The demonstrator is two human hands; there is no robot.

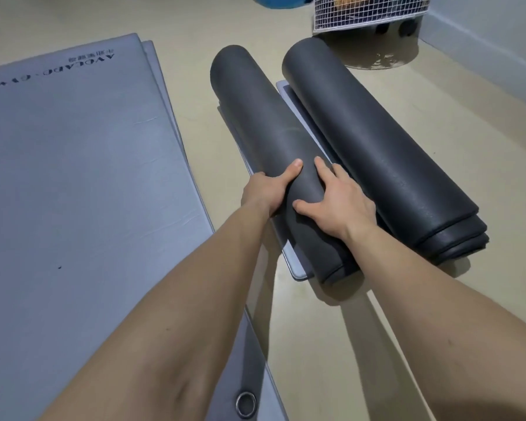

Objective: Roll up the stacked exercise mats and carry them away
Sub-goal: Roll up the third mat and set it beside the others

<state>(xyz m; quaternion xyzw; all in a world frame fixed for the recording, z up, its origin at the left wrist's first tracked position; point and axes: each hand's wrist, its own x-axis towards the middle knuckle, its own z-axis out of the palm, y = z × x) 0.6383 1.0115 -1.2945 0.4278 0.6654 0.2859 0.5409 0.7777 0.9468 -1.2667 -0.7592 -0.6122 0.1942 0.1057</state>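
Observation:
Two dark grey rolled mats lie side by side on the beige floor. The left roll (255, 117) is under both my hands near its close end. My left hand (266, 189) grips its left side, thumb on top. My right hand (337, 202) lies over its right side with the fingers curled into the gap between the rolls. The right roll (377, 147) lies untouched, its loose layers showing at the near end. A flat stack of light grey mats (73, 192) with printed lettering lies on the left.
A white wire-mesh basket on wheels (368, 13) stands at the back right by the wall (498, 34). A blue object (274, 0) sits at the top edge. A metal eyelet (246, 404) marks the flat mat's near corner. Bare floor runs between the mats.

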